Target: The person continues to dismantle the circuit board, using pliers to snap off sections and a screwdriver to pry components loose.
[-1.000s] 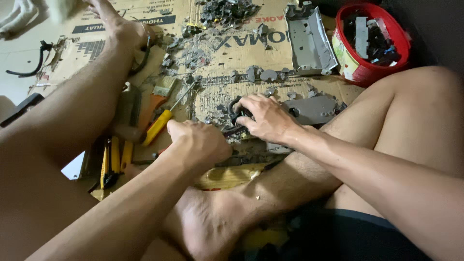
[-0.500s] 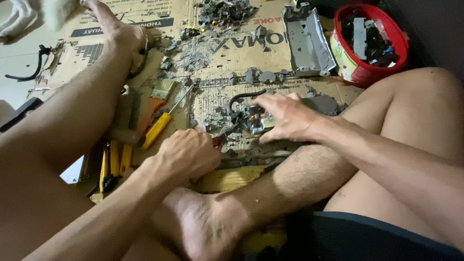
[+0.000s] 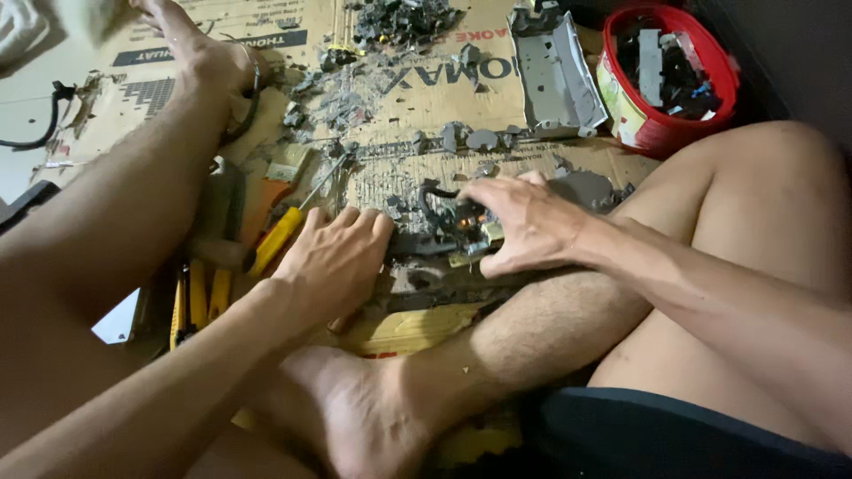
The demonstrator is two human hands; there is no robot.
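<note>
Whereas half a second ago the left hand (image 3: 333, 257) lay nearer and apart, it now presses flat, fingers extended, against the left edge of the dark electronic assembly (image 3: 444, 232) on the cardboard sheet (image 3: 399, 89). The right hand (image 3: 524, 222) has closed its fingers over the assembly's right side, bracing it from both sides.

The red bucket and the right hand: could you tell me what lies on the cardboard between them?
In the head view, between the red bucket and the right hand lie a grey plastic casing and small grey broken fragments on the cardboard.
</note>
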